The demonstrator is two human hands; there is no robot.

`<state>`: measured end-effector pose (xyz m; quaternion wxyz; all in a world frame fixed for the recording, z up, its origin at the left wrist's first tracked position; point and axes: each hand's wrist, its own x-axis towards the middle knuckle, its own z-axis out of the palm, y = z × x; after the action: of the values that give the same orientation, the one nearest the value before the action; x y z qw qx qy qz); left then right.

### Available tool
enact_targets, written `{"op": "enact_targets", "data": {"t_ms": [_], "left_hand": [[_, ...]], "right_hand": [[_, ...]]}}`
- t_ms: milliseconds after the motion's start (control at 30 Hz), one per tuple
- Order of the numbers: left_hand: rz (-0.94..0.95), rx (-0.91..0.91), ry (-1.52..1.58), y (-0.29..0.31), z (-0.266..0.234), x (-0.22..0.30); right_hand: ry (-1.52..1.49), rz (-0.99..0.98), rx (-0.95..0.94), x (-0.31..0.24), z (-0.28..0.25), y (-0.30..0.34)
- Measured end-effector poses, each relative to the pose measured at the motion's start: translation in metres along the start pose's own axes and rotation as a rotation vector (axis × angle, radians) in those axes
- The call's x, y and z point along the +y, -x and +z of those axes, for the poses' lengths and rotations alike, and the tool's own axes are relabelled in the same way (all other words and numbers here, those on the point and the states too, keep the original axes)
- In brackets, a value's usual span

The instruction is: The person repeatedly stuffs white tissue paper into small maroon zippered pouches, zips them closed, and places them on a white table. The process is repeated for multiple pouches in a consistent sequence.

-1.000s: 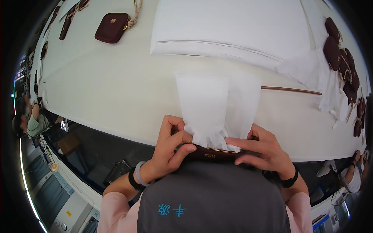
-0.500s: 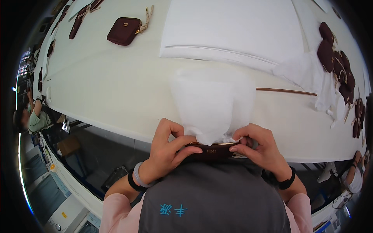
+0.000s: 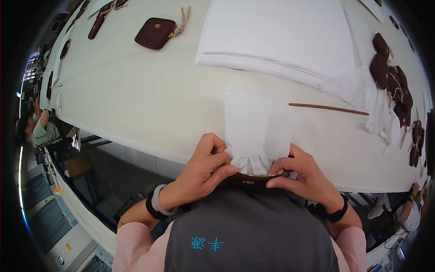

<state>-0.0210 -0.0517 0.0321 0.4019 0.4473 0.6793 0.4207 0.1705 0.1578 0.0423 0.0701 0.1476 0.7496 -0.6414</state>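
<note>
A dark burgundy zip pouch (image 3: 248, 182) is held close against my apron, its gold zipper open and facing up. White tissue paper (image 3: 257, 122) comes out of the opening and stands toward the table; its lower part is crumpled at the zipper. My left hand (image 3: 206, 167) pinches the pouch's left end, fingertips at the paper's edge. At the other end my right hand (image 3: 303, 177) is closed on the pouch, thumb in front and fingers by the opening. What lies inside the pouch is hidden.
Beyond the paper lies a thin brown stick (image 3: 328, 109). A stack of white sheets (image 3: 276, 36) is behind it. One finished-looking burgundy pouch (image 3: 155, 34) with a cord lies far left; several more pouches (image 3: 379, 70) are piled right. A person (image 3: 45, 131) is at the left edge.
The tissue paper has narrowed and its lower part is bunched deeper at the pouch opening. Both hands still grip the pouch; the left has shifted slightly right. The view has moved a little.
</note>
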Motion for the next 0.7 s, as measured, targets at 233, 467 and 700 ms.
{"op": "enact_targets", "data": {"t_ms": [233, 467, 700], "left_hand": [[0.125, -0.077, 0.023, -0.014, -0.008, 0.002], [0.097, 0.185, -0.184, -0.012, -0.004, -0.011], [-0.336, 0.251, 0.268, -0.061, -0.013, 0.004]], "right_hand": [[-0.089, -0.049, -0.029, 0.004, -0.008, -0.007], [-0.302, 0.161, 0.248, 0.018, -0.018, -0.005], [-0.349, 0.294, 0.223, 0.001, -0.036, -0.052]]}}
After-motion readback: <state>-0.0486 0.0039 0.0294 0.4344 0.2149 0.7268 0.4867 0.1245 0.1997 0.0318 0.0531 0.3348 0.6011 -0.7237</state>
